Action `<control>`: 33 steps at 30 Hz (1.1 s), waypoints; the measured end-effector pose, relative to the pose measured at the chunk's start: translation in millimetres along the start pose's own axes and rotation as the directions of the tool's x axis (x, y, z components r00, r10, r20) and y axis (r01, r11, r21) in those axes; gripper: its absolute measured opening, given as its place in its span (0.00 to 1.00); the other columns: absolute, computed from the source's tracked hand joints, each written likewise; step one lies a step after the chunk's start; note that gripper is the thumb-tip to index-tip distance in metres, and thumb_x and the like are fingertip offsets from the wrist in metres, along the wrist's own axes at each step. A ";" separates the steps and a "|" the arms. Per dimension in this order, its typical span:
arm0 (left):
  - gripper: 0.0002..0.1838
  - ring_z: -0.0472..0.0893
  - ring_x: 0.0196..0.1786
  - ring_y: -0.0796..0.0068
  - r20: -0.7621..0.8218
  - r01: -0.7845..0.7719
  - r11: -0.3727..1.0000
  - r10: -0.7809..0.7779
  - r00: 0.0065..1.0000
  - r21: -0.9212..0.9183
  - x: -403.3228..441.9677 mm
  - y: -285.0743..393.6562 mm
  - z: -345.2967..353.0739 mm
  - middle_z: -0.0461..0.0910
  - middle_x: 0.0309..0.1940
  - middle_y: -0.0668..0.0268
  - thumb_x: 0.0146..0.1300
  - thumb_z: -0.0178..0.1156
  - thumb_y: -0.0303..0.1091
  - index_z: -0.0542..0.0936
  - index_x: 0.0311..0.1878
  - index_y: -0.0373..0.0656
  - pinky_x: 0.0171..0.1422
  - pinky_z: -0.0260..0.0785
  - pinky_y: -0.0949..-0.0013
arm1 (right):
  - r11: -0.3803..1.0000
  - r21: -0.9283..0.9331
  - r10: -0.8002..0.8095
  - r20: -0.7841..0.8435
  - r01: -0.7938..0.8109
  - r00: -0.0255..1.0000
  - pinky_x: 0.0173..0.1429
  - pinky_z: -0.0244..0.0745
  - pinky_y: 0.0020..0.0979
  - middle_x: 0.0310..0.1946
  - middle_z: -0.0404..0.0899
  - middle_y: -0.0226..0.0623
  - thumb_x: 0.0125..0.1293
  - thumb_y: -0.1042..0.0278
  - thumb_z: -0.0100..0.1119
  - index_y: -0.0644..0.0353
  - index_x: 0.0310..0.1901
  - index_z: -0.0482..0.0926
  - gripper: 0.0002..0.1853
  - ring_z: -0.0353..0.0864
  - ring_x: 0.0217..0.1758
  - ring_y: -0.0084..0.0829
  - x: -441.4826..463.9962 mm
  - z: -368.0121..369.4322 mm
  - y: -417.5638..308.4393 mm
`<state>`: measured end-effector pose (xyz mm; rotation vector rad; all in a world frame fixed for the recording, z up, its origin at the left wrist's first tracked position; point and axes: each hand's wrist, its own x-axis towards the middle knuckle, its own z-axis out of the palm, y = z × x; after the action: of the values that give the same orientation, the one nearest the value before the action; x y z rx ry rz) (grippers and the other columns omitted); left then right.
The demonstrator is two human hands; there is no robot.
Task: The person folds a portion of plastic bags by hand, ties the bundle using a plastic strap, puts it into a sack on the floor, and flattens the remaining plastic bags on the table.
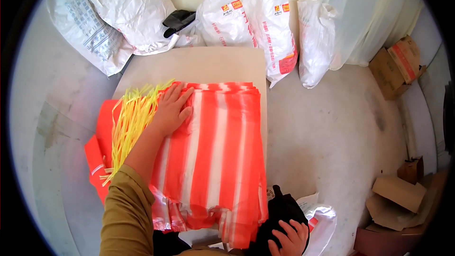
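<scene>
A stack of red-and-white striped plastic sheets, possibly bags [215, 147], lies before me, its near edge hanging over toward my lap. My left hand [171, 110] rests flat on the stack's far left corner, fingers stretched out. Beneath that forearm, to the left, is a bundle of yellow plastic strips [132, 125]. Red sheets [105, 122] lie under the strips and stick out at the left. At the bottom, my right hand [290, 238] lies on my black-clothed knee, holding nothing, with its fingers apart.
The stack sits on a tan board [208, 64]. Several stuffed white woven sacks [270, 28] line the wall behind, with a black bag [179, 21] among them. Cardboard boxes stand at the far right [395, 68] and lower right [400, 199]. A white plastic bag [324, 225] lies by my knee.
</scene>
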<state>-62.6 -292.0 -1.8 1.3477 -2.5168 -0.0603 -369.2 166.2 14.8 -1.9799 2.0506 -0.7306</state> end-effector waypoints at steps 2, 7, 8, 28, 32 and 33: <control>0.38 0.50 0.88 0.45 0.003 0.154 0.987 -0.154 0.988 0.046 -4.0 -4.6 -4.0 0.54 0.87 0.55 0.74 0.58 0.54 0.63 0.85 0.59 0.87 0.44 0.34 | 1.000 0.002 0.000 -0.005 0.000 1.000 0.78 0.60 0.57 0.68 0.80 0.37 0.65 0.58 0.69 0.51 0.54 0.86 0.17 0.72 0.74 0.47 -1.7 -2.9 -3.0; 0.41 0.48 0.88 0.44 -0.025 0.350 0.931 -0.349 0.937 0.100 -42.1 -20.7 -28.2 0.50 0.88 0.53 0.75 0.57 0.53 0.58 0.86 0.55 0.87 0.43 0.34 | 1.000 -0.004 -0.003 -0.043 0.003 0.999 0.79 0.60 0.56 0.68 0.80 0.37 0.65 0.58 0.69 0.52 0.54 0.86 0.17 0.72 0.74 0.48 -7.5 -0.1 -2.0; 0.41 0.48 0.89 0.44 -0.019 0.367 0.926 -0.367 0.930 0.084 -57.2 -26.9 -34.0 0.49 0.88 0.53 0.75 0.57 0.53 0.57 0.87 0.55 0.87 0.43 0.35 | 1.000 -0.013 -0.001 -0.038 0.000 0.999 0.79 0.60 0.57 0.69 0.79 0.37 0.65 0.59 0.70 0.52 0.54 0.85 0.17 0.72 0.74 0.48 -9.0 -0.6 -2.2; 0.34 0.66 0.79 0.43 -0.344 0.910 0.409 -0.847 0.404 0.062 -550.5 -92.1 -36.9 0.64 0.79 0.45 0.75 0.62 0.46 0.67 0.81 0.52 0.78 0.64 0.41 | 1.000 0.024 -0.004 -0.278 0.011 0.960 0.79 0.63 0.54 0.67 0.80 0.42 0.61 0.62 0.73 0.56 0.51 0.88 0.17 0.71 0.74 0.51 -38.4 8.3 17.5; 0.30 0.71 0.74 0.41 -0.434 0.914 0.406 -0.828 0.354 -0.028 -567.1 -111.6 -23.1 0.70 0.73 0.45 0.76 0.61 0.46 0.71 0.77 0.46 0.75 0.68 0.46 | 0.985 0.148 0.139 -0.368 -0.090 0.919 0.77 0.67 0.51 0.70 0.76 0.49 0.65 0.63 0.71 0.59 0.63 0.82 0.25 0.71 0.74 0.56 -48.5 13.7 34.9; 0.30 0.73 0.72 0.41 -0.439 0.907 0.420 -0.821 0.365 -0.032 -564.1 -109.3 -25.2 0.71 0.72 0.44 0.76 0.61 0.46 0.72 0.76 0.44 0.74 0.69 0.47 | 0.972 0.208 0.185 -0.398 -0.108 0.899 0.77 0.67 0.51 0.70 0.76 0.50 0.66 0.63 0.71 0.60 0.65 0.80 0.26 0.71 0.74 0.57 -50.4 18.8 43.7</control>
<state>327.6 112.1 -125.4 2.3753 -1.2170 0.2608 -394.7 210.7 -31.9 -1.6532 2.2269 -1.3492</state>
